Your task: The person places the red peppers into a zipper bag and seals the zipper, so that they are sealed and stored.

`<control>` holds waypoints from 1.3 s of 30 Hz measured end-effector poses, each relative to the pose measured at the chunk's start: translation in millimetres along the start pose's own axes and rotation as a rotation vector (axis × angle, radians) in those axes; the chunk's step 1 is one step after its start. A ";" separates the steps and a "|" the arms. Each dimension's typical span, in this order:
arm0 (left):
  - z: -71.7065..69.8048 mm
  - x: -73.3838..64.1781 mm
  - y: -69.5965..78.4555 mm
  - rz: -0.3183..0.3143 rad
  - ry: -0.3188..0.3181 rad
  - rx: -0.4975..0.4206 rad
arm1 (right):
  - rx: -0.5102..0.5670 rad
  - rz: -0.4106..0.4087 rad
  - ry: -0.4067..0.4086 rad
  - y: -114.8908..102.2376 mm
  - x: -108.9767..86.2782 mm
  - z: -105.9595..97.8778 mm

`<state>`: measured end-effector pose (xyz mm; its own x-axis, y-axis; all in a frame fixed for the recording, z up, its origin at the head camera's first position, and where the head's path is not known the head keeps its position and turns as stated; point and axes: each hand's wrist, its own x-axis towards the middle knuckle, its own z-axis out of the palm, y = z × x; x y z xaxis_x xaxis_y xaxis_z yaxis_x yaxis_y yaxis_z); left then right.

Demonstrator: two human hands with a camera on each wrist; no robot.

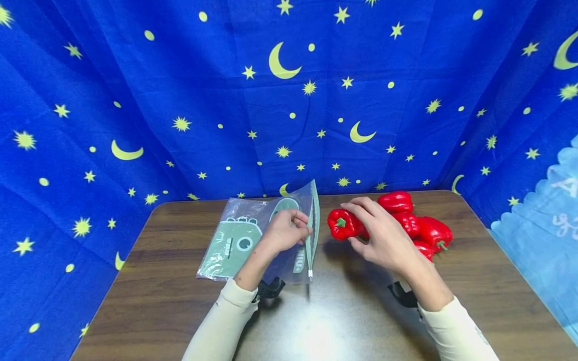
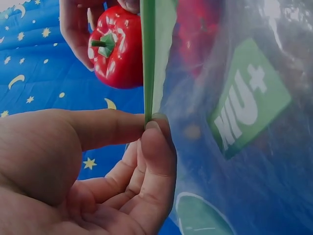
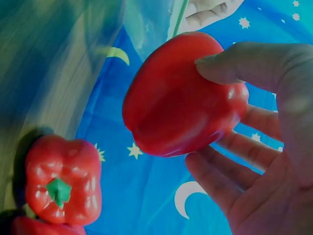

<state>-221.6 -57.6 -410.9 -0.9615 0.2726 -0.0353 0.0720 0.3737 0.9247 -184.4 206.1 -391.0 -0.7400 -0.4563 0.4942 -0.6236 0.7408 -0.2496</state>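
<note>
My left hand (image 1: 285, 230) pinches the green edge of a clear zip bag (image 1: 275, 265) between thumb and forefinger, close up in the left wrist view. The bag's printed part lies on the table, while its zip side (image 1: 314, 215) is lifted, with a white slider (image 1: 310, 273) at the lower end. To the right, my right hand (image 1: 381, 233) grips a red bell pepper (image 1: 341, 224) above the table, its green stem toward the bag. In the right wrist view, thumb and fingers curl round the pepper (image 3: 171, 98). A small gap separates pepper and bag.
Several more red bell peppers (image 1: 433, 231) sit in a cluster on the wooden table (image 1: 149, 301), behind and to the right of my right hand. A blue curtain (image 1: 226, 100) with moons and stars stands along the table's back edge. Each wrist carries a black mount (image 1: 271, 288).
</note>
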 end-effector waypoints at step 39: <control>-8.0 -6.5 12.0 0.082 0.097 0.096 | 0.667 0.374 0.165 -33.8 49.7 36.2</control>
<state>-216.5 -62.0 -396.6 -0.9721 0.2207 0.0800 0.1721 0.4381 0.8823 -209.2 140.5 -388.1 -0.9163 -0.1169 0.3831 -0.3988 0.3543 -0.8458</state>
